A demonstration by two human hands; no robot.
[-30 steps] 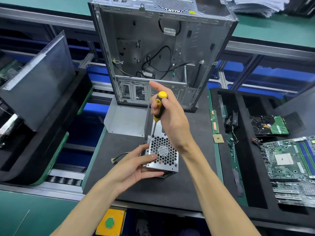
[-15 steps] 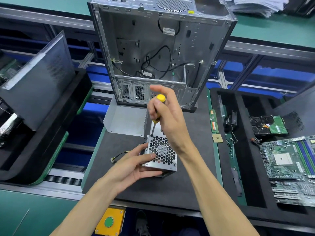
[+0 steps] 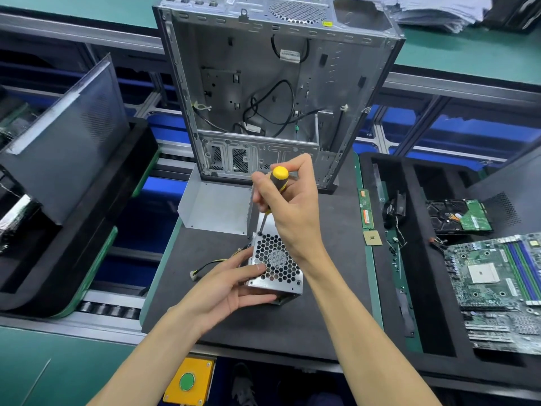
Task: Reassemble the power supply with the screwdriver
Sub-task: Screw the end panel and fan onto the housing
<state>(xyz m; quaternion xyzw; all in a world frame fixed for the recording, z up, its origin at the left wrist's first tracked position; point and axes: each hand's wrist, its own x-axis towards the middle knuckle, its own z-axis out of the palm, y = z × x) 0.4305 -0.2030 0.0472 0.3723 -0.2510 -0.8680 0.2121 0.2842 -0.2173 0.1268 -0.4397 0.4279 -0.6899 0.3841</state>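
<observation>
The power supply [image 3: 278, 266], a small silver metal box with a honeycomb fan grille on top, sits on the black mat [image 3: 328, 315] in the middle. My left hand [image 3: 231, 284] grips its near left side, thumb on the grille. My right hand [image 3: 288, 205] holds a screwdriver [image 3: 276, 178] with a yellow and black handle, upright. The shaft's tip meets the far left corner of the grille. Thin wires with a white connector [image 3: 194, 273] trail out to the left of the box.
An open grey computer case [image 3: 278, 92] stands upright behind the mat, a loose metal cover plate [image 3: 218, 208] at its foot. A foam tray on the right holds a motherboard [image 3: 497, 276], hard drive [image 3: 456, 215], memory sticks and a CPU chip [image 3: 372, 238]. A dark side panel [image 3: 67, 136] leans left.
My right hand turned the screwdriver handle between its fingers, the tip staying on the same corner. My left hand and the power supply stayed put.
</observation>
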